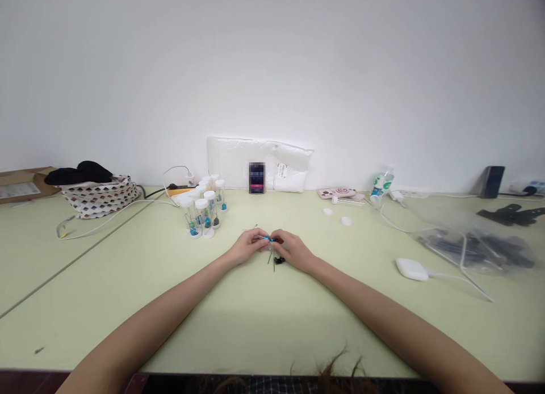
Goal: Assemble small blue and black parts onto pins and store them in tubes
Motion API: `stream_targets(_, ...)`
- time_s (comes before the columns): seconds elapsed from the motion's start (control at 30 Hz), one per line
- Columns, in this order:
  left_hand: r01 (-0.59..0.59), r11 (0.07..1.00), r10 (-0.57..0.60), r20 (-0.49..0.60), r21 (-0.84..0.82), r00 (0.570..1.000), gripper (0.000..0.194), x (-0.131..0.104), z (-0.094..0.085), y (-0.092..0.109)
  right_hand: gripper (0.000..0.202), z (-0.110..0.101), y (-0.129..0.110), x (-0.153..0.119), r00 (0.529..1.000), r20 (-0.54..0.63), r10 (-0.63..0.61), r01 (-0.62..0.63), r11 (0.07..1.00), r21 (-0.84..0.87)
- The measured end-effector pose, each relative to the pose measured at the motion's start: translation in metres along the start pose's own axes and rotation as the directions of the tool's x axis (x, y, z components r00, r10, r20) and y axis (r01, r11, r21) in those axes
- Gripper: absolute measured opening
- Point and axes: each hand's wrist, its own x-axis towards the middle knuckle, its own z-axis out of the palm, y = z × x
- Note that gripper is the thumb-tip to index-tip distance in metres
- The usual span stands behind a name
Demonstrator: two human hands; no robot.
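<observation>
Blue piece (271, 239): between fingers of left hand (248, 246) and right hand (293, 250), over table (255, 309); neither hand clearly nearer. Fingers of both narrow, pinching piece. Long axis too small to tell. Thin rods (274, 262) below; black part (279, 260) just beside.

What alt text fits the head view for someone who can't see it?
A person's left hand and right hand pinch a shiny blue piece at a pale green table, near thin rods and a small black part. White-capped clear tubes stand to the left; a phone stands upright before a white plastic package.
</observation>
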Motion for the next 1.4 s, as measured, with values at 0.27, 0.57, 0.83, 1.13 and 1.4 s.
stream_targets(0.27, -0.004, 1.000, 0.004, 0.004, -0.001, 1.000, 0.028, -0.0004, 0.0004, 0.0015, 0.014, 0.0006, 0.0010, 0.0002, 1.000, -0.021, -0.014, 0.013, 1.000, -0.009)
stream_targets(0.57, -0.013, 1.000, 0.013, 0.002, 0.006, 1.000, 0.028, 0.0000, -0.0002, -0.0001, 0.013, 0.0007, 0.0011, 0.0000, 1.000, -0.005, -0.003, 0.003, 1.000, -0.001)
stream_targets(0.83, 0.000, 1.000, 0.001, 0.009, -0.017, 1.000, 0.028, -0.0002, -0.0004, -0.0001, 0.015, 0.0003, 0.0008, 0.0001, 1.000, 0.016, -0.002, 0.002, 1.000, 0.015)
stream_targets(1.13, 0.004, 1.000, -0.004, -0.002, -0.014, 1.000, 0.029, -0.0002, 0.0002, 0.0005, 0.016, -0.0002, -0.0004, 0.0005, 1.000, 0.020, 0.005, -0.005, 1.000, 0.024)
stream_targets(1.4, 0.002, 1.000, -0.002, 0.007, -0.020, 1.000, 0.028, 0.0002, -0.0006, -0.0011, 0.014, -0.0004, -0.0004, 0.0010, 1.000, 0.022, 0.000, 0.000, 1.000, 0.014)
